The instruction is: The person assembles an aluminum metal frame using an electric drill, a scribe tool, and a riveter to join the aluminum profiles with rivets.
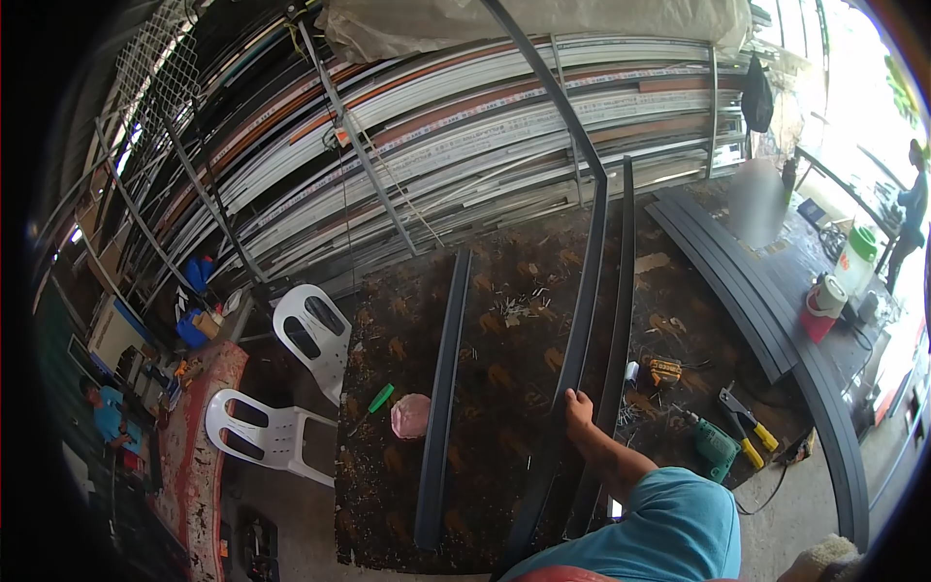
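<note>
Three profiles: dark metal lengths lie on the patterned tabletop (504, 320), long axes running near to far.
Held profile (582, 291): middle one, curving away to the far side; its near end passes left of the arm.
Neighbouring profile (621, 291): just right of the held one, almost touching.
Separate profile (444, 388): well apart to the left, lying alone.
Two chairs (291, 388): white plastic, off the tabletop's left edge.
One hand (579, 405): at the near middle, fingers closed over the held profile's edge; which hand it is I cannot tell, and no second hand shows.
One drill (716, 448): green, near right of the arm.
One pliers (747, 422): yellow-handled, beside the drill.
</note>
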Demonstrator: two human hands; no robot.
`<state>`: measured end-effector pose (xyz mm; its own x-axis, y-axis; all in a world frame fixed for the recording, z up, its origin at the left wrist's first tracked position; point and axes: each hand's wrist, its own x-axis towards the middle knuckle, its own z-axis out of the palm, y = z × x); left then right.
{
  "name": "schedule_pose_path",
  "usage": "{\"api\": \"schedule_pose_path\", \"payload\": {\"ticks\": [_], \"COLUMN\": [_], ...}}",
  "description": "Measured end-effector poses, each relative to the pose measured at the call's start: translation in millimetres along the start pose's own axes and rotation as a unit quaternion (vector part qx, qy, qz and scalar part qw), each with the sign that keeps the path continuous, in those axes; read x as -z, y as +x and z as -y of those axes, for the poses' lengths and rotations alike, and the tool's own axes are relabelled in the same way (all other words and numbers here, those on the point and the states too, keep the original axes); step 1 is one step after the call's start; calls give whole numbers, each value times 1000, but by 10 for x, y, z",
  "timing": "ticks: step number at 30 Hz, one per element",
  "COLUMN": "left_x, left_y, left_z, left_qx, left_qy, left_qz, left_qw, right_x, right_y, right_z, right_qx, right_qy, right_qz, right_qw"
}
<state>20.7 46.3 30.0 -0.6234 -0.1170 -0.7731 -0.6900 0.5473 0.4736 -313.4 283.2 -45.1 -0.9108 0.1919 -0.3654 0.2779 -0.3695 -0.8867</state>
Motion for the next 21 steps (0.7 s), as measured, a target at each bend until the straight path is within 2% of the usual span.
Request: {"api": "schedule_pose_path", "payload": {"ticks": [5, 6, 8, 11, 18, 21], "left_x": [-23, -21, -10, 15, -95, -76], "left_y": [-66, -95, -159, -214, -195, -203], "left_z": [-110, -120, -160, -267, -686, -892], "left_qx": [26, 34, 49, 68, 93, 105], "left_qy": [-7, -10, -17, -24, -31, -23], "left_qz": [11, 10, 7, 4, 28, 37], "left_qw": [1000, 999, 999, 997, 995, 994], "right_x": [-166, -199, -252, -331, -344, -294], "right_y": [492, 518, 831, 957, 1285, 1470], "right_z": [54, 180, 91, 365, 736, 812], "right_qx": [43, 13, -2, -13, -24, -16], "right_qy": [-66, -87, -103, -186, -212, -211], "right_qz": [-30, -41, -88, -107, -145, -130], "right_qw": [996, 995, 991, 977, 966, 969]}}
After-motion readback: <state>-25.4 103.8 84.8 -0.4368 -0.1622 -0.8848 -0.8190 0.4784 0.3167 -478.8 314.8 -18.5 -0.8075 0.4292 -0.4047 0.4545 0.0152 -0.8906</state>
